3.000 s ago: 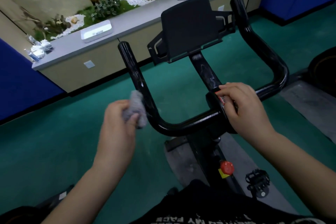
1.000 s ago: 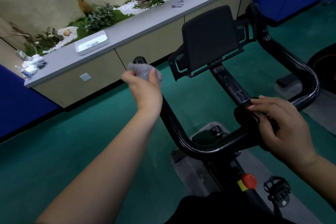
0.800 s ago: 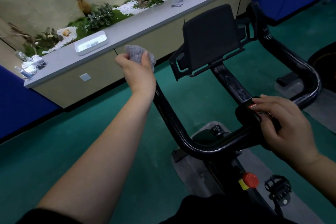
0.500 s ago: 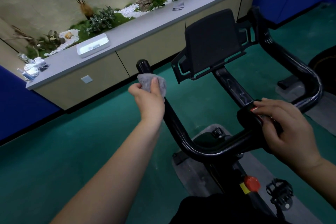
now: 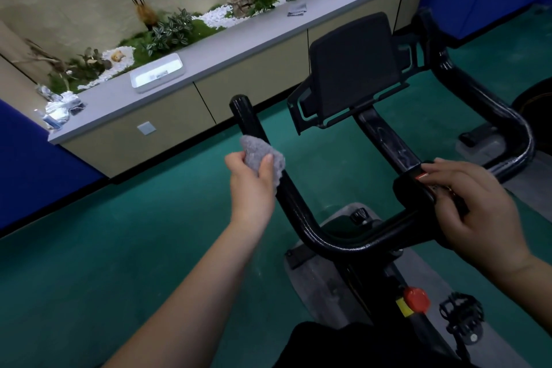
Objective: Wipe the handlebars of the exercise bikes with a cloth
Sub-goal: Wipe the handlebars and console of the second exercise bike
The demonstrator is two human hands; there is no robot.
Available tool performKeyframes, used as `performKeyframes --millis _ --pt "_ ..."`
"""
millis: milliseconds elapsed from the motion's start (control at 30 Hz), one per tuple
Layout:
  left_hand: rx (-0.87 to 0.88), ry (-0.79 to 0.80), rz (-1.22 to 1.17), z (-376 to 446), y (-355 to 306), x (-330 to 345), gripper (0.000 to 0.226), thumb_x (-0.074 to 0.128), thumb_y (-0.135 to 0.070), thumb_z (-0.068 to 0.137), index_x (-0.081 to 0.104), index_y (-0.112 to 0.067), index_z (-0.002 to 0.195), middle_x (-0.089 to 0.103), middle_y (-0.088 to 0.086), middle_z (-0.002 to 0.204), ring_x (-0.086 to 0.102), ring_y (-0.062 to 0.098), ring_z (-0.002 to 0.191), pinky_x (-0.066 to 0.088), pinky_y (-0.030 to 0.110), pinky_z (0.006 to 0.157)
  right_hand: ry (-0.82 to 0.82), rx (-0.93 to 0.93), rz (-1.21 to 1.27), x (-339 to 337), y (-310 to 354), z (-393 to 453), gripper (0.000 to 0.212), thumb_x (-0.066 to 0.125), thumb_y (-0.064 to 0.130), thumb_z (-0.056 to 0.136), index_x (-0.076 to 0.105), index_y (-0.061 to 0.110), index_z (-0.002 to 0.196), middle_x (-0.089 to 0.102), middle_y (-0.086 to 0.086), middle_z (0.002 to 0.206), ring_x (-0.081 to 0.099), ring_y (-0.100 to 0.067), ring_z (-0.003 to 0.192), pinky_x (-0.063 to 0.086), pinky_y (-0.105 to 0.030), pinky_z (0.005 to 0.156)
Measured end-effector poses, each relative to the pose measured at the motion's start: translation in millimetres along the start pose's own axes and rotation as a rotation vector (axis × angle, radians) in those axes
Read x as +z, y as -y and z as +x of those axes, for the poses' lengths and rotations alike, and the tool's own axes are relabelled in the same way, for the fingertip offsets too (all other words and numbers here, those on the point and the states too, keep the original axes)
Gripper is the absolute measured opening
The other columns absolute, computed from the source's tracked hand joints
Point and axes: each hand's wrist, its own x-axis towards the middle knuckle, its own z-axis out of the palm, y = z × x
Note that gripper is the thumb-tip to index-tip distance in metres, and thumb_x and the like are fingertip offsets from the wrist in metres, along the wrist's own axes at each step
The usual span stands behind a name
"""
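Bunched in the left hand (image 5: 252, 185), the grey cloth (image 5: 260, 153) is pinched between thumb and fingers and pressed against the left prong of the handlebars (image 5: 270, 170), roughly midway up its straight run. That prong is the thing to watch: its long axis climbs away from the person, from the low bend near the body up and slightly leftward to the rounded end cap (image 5: 240, 101). The cloth sits on the near side of the bar, so any wiping stroke has to follow that slope, up toward the cap or down toward the bend.

Nearer the body and to the right, the right hand (image 5: 475, 212) is closed over the centre clamp of the crossbar, fingers curled on it, seemingly steadying the bike; whether it grips tight or merely rests I cannot quite tell from here.

Farther off, the right prong (image 5: 495, 116) sweeps up past the black tablet holder (image 5: 354, 66). It lies closer to the right hand, which holds no cloth, so I'd judge the left hand must cross over or pass the cloth. Beyond stands a long grey counter (image 5: 239, 48).
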Motion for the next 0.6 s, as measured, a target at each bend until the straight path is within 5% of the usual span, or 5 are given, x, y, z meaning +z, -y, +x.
performKeyframes --millis 100,233,400,600 --pt "0.228 0.007 0.234 -7 0 -26 0.032 0.053 -0.023 0.093 0.042 -0.008 0.12 0.053 0.012 0.118 0.053 0.023 0.104 0.043 0.031 0.087 -0.002 -0.001 0.0 -1 0 0 0.03 0.042 0.014 0.086 0.069 0.006 0.096 0.062 0.002 0.108 0.055 -0.017 0.112 0.032 -0.018 0.105" --pt "0.632 -0.022 0.461 14 -29 -52 0.04 0.059 -0.013 0.088 0.047 -0.003 0.126 0.036 0.013 0.142 0.029 0.01 0.128 0.021 0.023 0.109 -0.003 -0.004 -0.002 -1 -1 -1 0.029 0.043 0.012 0.085 0.069 0.006 0.096 0.065 -0.004 0.109 0.056 -0.019 0.113 0.033 -0.021 0.105" --pt "0.941 0.256 0.981 69 -39 -50 0.032 0.057 -0.023 0.084 0.055 -0.001 0.108 0.051 0.015 0.13 0.04 0.037 0.122 0.034 0.049 0.104 -0.015 -0.011 0.011 -2 0 0 0.029 0.043 0.012 0.086 0.07 0.006 0.096 0.065 -0.001 0.108 0.057 -0.018 0.112 0.033 -0.019 0.105" --pt "1.189 0.555 1.153 60 -35 -32 0.04 0.035 -0.042 0.091 0.058 -0.01 0.092 0.064 0.01 0.108 0.057 0.029 0.094 0.042 0.037 0.084 -0.011 -0.03 0.013 -1 -2 -2 0.028 0.044 0.011 0.086 0.069 0.005 0.096 0.067 -0.007 0.108 0.058 -0.021 0.112 0.035 -0.022 0.105"
